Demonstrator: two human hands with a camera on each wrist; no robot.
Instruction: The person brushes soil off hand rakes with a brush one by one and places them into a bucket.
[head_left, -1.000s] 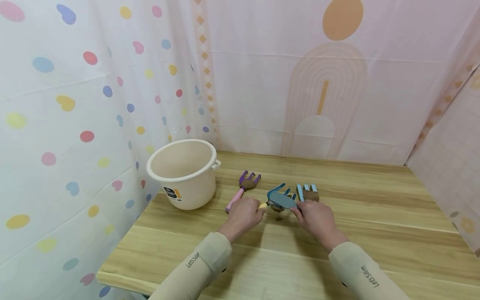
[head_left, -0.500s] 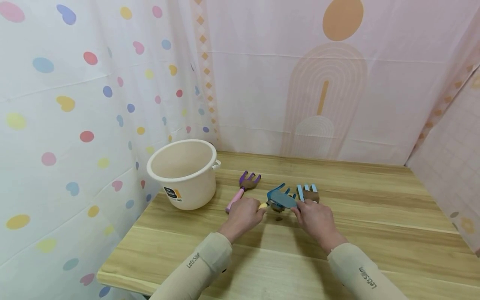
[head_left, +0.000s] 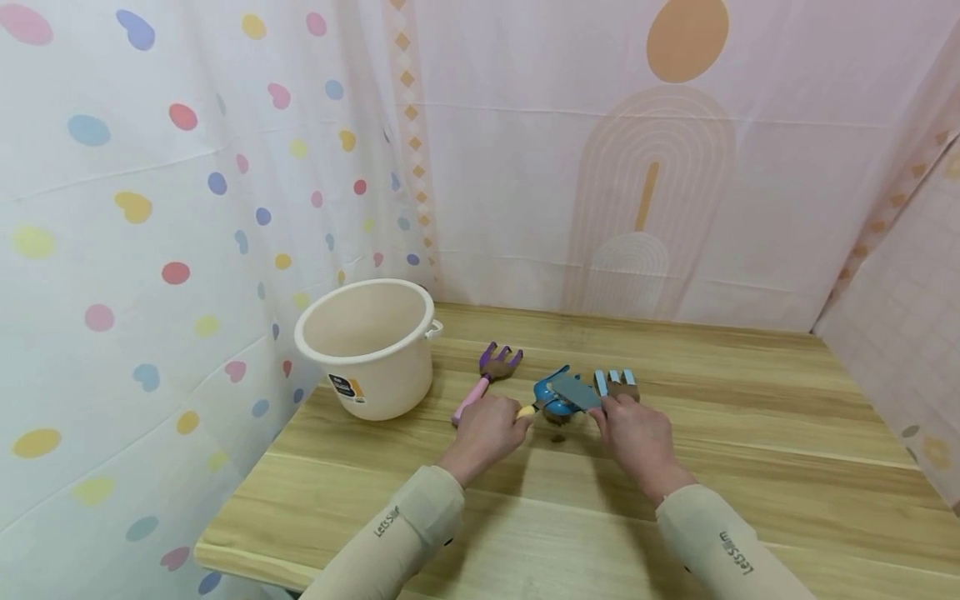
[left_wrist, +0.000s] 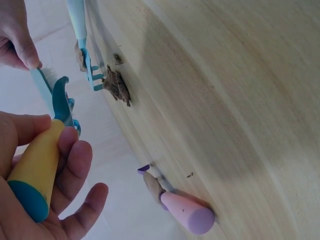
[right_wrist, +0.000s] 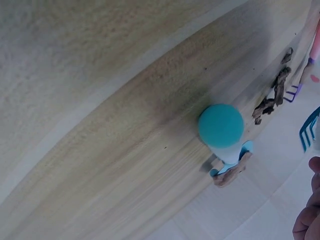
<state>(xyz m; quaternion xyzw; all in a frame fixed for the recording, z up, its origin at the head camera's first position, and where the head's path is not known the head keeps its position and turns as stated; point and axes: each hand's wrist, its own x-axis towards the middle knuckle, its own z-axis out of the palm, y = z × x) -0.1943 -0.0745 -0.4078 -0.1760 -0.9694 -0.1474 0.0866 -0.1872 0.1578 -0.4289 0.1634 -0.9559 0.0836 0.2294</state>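
**Brush (head_left: 576, 393) meets blue rake (left_wrist: 61, 102) over a wooden table (head_left: 750, 433)**

The person's left hand (head_left: 489, 429) grasps the blue rake by its yellow handle (left_wrist: 41, 162), thumb and forefinger closed round it while the little finger stands off loosely. The right hand (head_left: 637, 435) pinches one end of the brush between thumb and fingers. In the left wrist view the pale bristles (left_wrist: 51, 76) face the rake's head, close against it; whether they touch cannot be told. Both tools are off the tabletop, between the hands.

Beneath them lie brown, leaf-like scraps (left_wrist: 116, 87), with a smaller crumb nearby. A purple rake (head_left: 483, 379) with a pink handle rests just beyond the left hand, its head coated in brown. A light blue rake (head_left: 602, 383), also bearing a brown lump, lies just beyond the right hand.

A cream bucket (head_left: 401, 375) with a dark and orange label stands to the left of the purple rake. Behind it hangs a curtain (head_left: 187, 183) printed with coloured dots. Beige sleeves (head_left: 427, 508) with dark lettering cover the forearms.
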